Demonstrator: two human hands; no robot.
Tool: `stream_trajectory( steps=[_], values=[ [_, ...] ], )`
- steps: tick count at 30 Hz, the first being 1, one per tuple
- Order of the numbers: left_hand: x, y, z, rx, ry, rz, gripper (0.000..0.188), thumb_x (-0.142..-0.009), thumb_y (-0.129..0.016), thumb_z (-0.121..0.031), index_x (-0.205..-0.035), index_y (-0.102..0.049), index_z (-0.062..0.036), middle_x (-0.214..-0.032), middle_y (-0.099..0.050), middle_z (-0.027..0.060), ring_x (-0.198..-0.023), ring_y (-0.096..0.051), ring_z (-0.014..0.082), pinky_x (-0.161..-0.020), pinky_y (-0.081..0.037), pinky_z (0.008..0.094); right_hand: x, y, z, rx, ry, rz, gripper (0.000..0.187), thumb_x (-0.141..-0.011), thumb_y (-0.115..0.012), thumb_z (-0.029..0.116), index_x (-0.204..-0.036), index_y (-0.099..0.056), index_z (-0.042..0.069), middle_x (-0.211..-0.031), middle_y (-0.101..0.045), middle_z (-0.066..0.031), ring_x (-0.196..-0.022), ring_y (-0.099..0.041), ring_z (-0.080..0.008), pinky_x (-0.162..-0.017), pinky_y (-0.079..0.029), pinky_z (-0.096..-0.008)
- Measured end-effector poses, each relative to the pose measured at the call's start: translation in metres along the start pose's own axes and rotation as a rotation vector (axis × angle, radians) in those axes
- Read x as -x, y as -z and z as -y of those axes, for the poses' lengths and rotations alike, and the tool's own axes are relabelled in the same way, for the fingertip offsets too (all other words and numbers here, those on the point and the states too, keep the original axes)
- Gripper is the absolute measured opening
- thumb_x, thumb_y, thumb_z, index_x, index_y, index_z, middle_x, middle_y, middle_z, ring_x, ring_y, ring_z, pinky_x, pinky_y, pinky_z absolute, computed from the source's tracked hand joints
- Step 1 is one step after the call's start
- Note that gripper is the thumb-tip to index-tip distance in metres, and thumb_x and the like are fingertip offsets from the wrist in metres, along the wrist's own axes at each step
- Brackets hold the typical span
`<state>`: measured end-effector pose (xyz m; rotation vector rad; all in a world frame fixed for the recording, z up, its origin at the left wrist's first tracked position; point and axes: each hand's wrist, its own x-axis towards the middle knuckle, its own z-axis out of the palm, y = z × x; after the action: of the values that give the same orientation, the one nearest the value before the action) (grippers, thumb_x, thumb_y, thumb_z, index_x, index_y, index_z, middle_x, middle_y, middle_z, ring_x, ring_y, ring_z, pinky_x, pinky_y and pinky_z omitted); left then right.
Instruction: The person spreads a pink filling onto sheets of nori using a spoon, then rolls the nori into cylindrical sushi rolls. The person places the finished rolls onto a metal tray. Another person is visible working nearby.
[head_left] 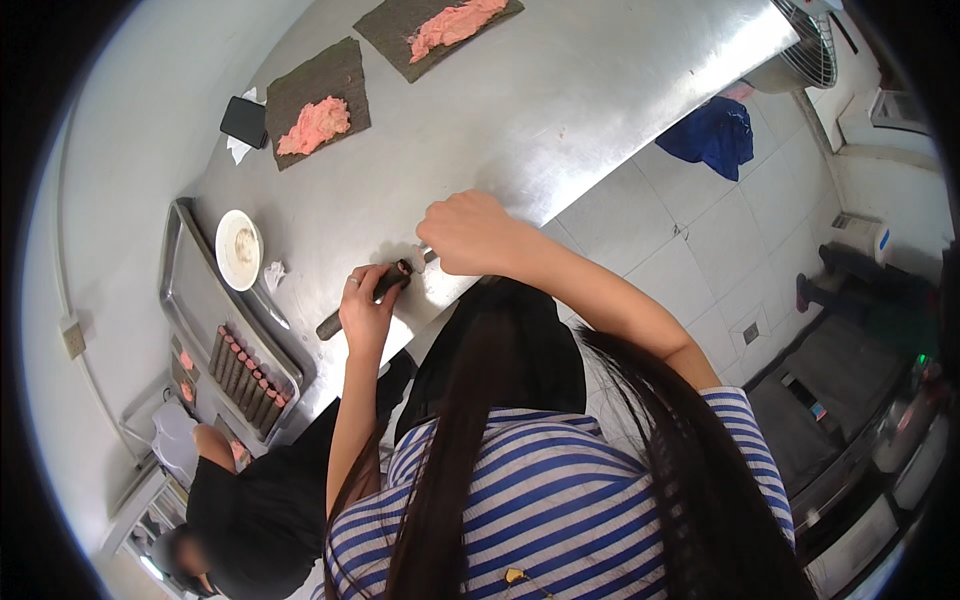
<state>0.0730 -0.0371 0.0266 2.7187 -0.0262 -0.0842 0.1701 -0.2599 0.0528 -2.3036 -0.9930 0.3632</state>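
Note:
My left hand (368, 305) is closed round a dark seaweed roll (330, 326) on the steel table (520, 110), close to its near edge. Pink filling shows at the roll's end facing my right hand. My right hand (468, 232) makes a fist just right of that end, with a small shiny piece jutting from the thumb side; the fist hides the rest of it. Farther off lie two flat seaweed sheets: one sheet (352, 70) bears a lump of pink paste (315, 126), the other sheet (385, 28) a longer strip of pink paste (456, 27).
At the left a metal tray (178, 262) holds several seaweed rolls (246, 385) side by side. A white bowl (226, 268) and crumpled tissue (275, 275) are beside it. A black box (243, 122) stands by the wall. A co-worker in black (260, 520) is at lower left.

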Motion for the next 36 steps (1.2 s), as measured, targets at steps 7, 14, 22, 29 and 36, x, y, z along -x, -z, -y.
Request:
stream_trajectory(
  steps=[7, 14, 22, 29, 36],
  values=[
    [0.001, -0.001, 0.0, 0.032, -0.007, -0.039, 0.029, -0.07, -0.075, -0.01, -0.098, -0.067, -0.0102, -0.096, -0.063, 0.0048, -0.086, -0.061, 0.0262, -0.073, -0.05, 0.0358, -0.017, 0.013, 0.018, 0.083, 0.074, -0.017, 0.002, -0.059, -0.062, 0.003, -0.061, -0.063, 0.003, -0.067, -0.062, -0.0152, -0.064, -0.063, -0.033, -0.054, -0.047, -0.0401],
    [0.002, 0.001, 0.0, 0.013, 0.002, -0.027, 0.028, -0.07, -0.075, -0.011, -0.097, -0.067, -0.0096, -0.094, -0.062, 0.0046, -0.082, -0.06, 0.0266, -0.072, -0.049, 0.0368, -0.024, 0.002, 0.028, 0.107, 0.159, 0.008, 0.002, -0.06, -0.063, 0.004, -0.061, -0.064, 0.003, -0.066, -0.062, -0.0153, -0.063, -0.064, -0.0325, -0.052, -0.046, -0.0401],
    [0.002, -0.001, 0.0, 0.017, -0.01, -0.045, 0.027, -0.07, -0.075, -0.012, -0.096, -0.067, -0.0086, -0.093, -0.062, 0.0054, -0.083, -0.06, 0.0274, -0.074, -0.049, 0.0374, -0.023, 0.005, 0.021, 0.086, 0.099, -0.018, 0.004, -0.061, -0.064, 0.006, -0.061, -0.065, 0.002, -0.065, -0.062, -0.0171, -0.063, -0.064, -0.0341, -0.053, -0.047, -0.0415],
    [0.002, -0.002, 0.005, 0.015, -0.033, -0.073, 0.029, -0.069, -0.076, -0.014, -0.096, -0.067, -0.0097, -0.093, -0.063, 0.0046, -0.086, -0.06, 0.0258, -0.076, -0.049, 0.0366, -0.035, 0.005, 0.036, 0.112, 0.05, 0.074, 0.007, -0.062, -0.064, 0.008, -0.064, -0.066, 0.002, -0.066, -0.062, -0.0188, -0.066, -0.064, -0.0369, -0.058, -0.049, -0.0444],
    [0.012, -0.002, 0.014, 0.036, -0.038, -0.092, 0.032, -0.069, -0.076, -0.019, -0.099, -0.066, -0.0124, -0.097, -0.062, 0.0044, -0.091, -0.06, 0.026, -0.078, -0.049, 0.0377, -0.072, 0.067, 0.042, 0.125, 0.069, -0.02, 0.014, -0.073, -0.056, 0.0, -0.082, -0.067, 0.006, -0.082, -0.067, -0.0109, -0.08, -0.063, -0.0338, -0.071, -0.049, -0.0436]
  ],
)
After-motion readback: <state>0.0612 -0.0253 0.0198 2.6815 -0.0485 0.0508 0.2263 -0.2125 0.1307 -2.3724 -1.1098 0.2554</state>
